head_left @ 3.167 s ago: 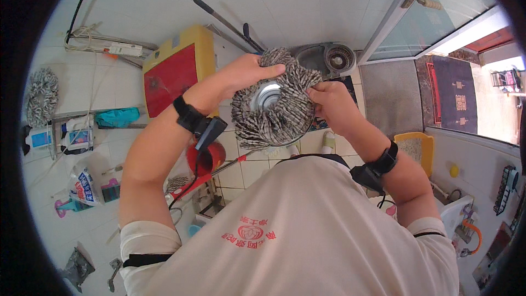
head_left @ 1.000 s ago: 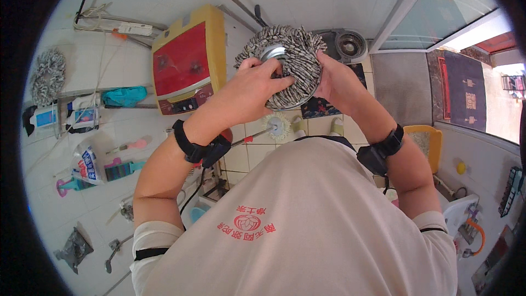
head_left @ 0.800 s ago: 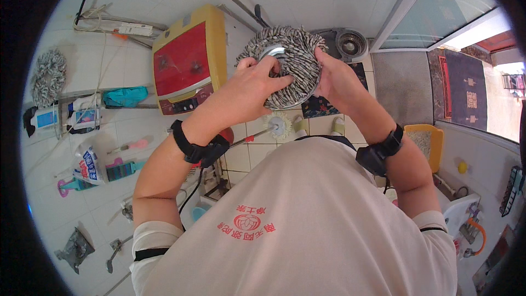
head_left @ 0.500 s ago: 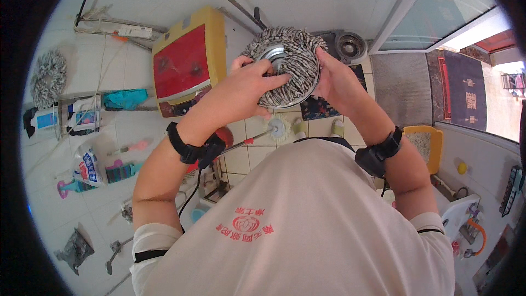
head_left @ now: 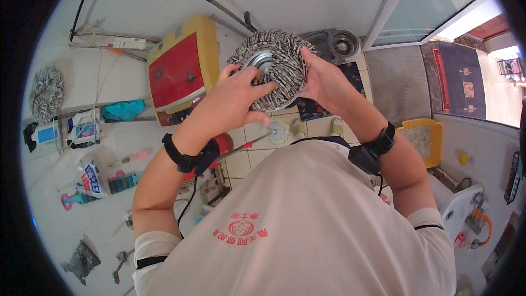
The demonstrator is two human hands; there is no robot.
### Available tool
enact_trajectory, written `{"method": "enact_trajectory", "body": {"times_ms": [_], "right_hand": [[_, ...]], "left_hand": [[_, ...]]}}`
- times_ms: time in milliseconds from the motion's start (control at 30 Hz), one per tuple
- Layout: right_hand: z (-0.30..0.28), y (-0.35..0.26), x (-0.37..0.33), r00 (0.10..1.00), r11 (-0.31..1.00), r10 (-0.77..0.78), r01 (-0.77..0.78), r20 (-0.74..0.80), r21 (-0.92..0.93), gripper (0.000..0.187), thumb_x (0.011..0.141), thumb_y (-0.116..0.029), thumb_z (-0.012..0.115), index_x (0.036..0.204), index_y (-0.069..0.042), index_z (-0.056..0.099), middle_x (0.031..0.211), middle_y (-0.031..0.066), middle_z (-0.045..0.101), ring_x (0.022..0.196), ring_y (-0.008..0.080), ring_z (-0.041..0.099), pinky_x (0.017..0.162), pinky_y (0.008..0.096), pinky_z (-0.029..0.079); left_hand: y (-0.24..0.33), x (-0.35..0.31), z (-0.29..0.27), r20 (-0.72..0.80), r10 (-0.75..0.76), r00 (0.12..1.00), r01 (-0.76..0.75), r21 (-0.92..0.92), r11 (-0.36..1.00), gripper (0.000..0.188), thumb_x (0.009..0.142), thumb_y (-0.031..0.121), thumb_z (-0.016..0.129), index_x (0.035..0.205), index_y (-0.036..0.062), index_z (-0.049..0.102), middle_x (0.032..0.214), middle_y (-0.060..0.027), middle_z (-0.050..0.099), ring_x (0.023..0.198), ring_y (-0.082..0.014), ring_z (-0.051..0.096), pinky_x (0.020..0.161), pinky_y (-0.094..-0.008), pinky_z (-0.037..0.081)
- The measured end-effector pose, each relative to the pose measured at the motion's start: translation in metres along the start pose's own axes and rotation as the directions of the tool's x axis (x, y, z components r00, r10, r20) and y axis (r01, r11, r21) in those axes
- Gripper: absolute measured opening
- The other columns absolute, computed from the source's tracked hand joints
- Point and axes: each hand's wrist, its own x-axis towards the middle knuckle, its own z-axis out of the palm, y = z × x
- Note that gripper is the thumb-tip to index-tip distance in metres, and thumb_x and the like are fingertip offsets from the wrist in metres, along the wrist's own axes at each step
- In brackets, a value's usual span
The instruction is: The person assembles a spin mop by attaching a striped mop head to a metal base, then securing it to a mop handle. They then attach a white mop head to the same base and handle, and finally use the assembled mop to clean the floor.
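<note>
White floor tiles lie below us. Our left hand (head_left: 241, 96) and right hand (head_left: 323, 79) grip a round grey-and-white mop head (head_left: 272, 68) from both sides at chest height, above a yellow-and-red bucket (head_left: 181, 71) and a mop pole (head_left: 249, 143).

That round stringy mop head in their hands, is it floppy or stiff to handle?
Probably both: the mop head has a rigid-looking metal disc at its centre, so it likely keeps its round shape. The grey strands look soft and should droop. Both hands, left and right, grip its edges.
</note>
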Motion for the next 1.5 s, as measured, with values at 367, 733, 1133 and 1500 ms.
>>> {"method": "enact_trajectory", "body": {"times_ms": [367,733,1133,1500], "right_hand": [[-0.016,-0.002,-0.013,0.99,0.926,0.061,-0.009,0.126,-0.378,0.059,0.089,-0.007,0.072,0.142,0.0,0.047,0.131,0.0081,0.064,0.119,0.0177,0.062,0.104,0.0361,0.049],[-0.019,0.018,-0.004,0.959,0.899,-0.159,0.239,0.235,-0.368,0.071,0.08,-0.006,0.081,0.142,-0.001,0.046,0.124,0.0058,0.065,0.104,0.0133,0.062,0.094,0.0312,0.052],[-0.022,0.014,-0.019,0.992,0.92,-0.087,0.117,0.095,-0.373,0.069,0.085,-0.009,0.081,0.143,-0.004,0.044,0.124,0.0087,0.067,0.108,0.0196,0.068,0.089,0.0372,0.06],[-0.012,0.015,-0.03,0.999,0.926,-0.034,0.028,-0.009,-0.376,0.06,0.095,-0.015,0.072,0.146,-0.012,0.041,0.126,0.0075,0.067,0.109,0.0215,0.069,0.083,0.0369,0.063]], "left_hand": [[0.003,-0.003,0.008,-0.067,-0.018,0.998,0.022,0.056,0.998,0.063,0.076,0.039,0.082,0.129,0.0106,0.064,0.128,-0.0186,0.051,0.126,-0.0389,0.048,0.114,-0.0521,0.032],[-0.001,0.0,0.008,-0.053,-0.023,0.998,0.02,-0.046,0.999,0.065,0.071,0.036,0.086,0.127,0.011,0.065,0.132,-0.0188,0.049,0.127,-0.0416,0.045,0.111,-0.0506,0.035],[-0.048,-0.035,0.057,0.132,-0.407,0.904,0.036,-0.971,-0.235,0.095,0.086,0.012,0.08,0.16,0.0058,0.021,0.157,-0.012,0.036,0.137,-0.0206,0.046,0.109,-0.0341,0.041],[-0.066,-0.028,0.086,0.175,-0.246,0.953,0.039,-0.881,-0.472,0.048,0.095,0.013,0.072,0.137,0.0018,0.051,0.13,-0.0099,0.065,0.113,-0.0212,0.067,0.094,-0.0367,0.056]]}}
